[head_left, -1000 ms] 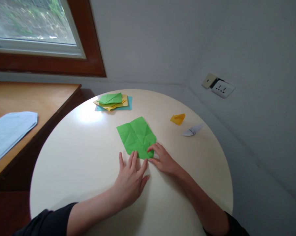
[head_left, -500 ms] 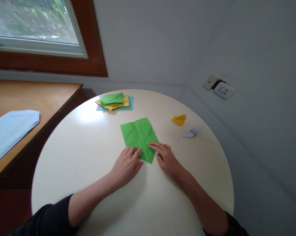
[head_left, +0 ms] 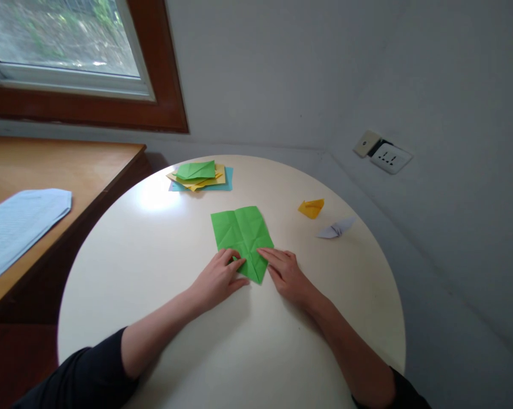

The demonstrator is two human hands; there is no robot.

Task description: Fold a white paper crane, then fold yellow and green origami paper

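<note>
Green origami sheet [head_left: 243, 230]: left hand [head_left: 217, 277] on near-left edge, fingers bent, thumb apart; right hand [head_left: 290, 275] on right edge, fingers together (yellow origami [head_left: 312, 209] farther right, I see).

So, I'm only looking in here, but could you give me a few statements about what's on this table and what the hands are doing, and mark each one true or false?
1. The left hand and the right hand both touch the green sheet. True.
2. The green sheet is smooth, with no folds marked in it. False; creases run across it.
3. A paper stack lies near the far edge of the round table. True.
4. The top piece of the paper stack is red. False; it is green.
5. A folded orange paper lies near a folded white paper. True.
6. The right hand holds the folded white paper. False; that paper lies apart from both hands.
</note>
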